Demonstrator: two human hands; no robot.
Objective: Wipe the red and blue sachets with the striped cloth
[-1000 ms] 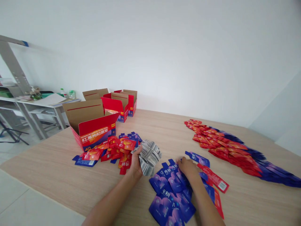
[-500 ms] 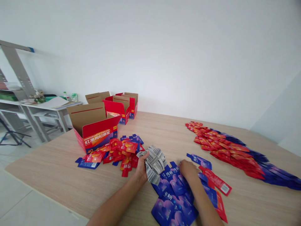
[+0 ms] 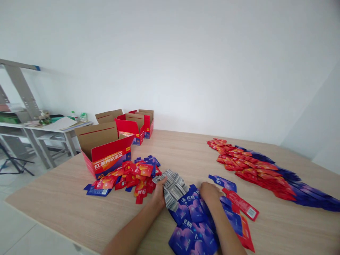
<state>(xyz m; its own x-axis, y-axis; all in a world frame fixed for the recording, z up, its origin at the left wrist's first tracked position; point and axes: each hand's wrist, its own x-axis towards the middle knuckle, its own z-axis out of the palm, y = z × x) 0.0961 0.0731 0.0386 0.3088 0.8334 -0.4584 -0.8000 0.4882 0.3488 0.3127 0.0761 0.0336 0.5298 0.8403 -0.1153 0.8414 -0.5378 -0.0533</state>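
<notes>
My left hand (image 3: 159,193) is closed round a fanned stack of sachets (image 3: 173,187), held with their grey striped backs up, just above the wooden table (image 3: 66,202). My right hand (image 3: 208,191) lies knuckles-up on a spread of purple sachets (image 3: 192,219) at the table's near edge; its fingers are bent down onto them and I cannot see whether they grip one. A heap of red and blue sachets (image 3: 127,175) lies just left of my left hand.
An open red carton (image 3: 106,152) stands behind the heap, two more open red cartons (image 3: 135,124) further back. A long band of red and blue sachets (image 3: 265,171) runs along the right side. A grey shelf unit (image 3: 39,129) stands left of the table.
My left hand has carried the striped stack a little rightwards, to the edge of the purple spread. My right hand has stayed on the purple sachets. The view has tilted slightly.
</notes>
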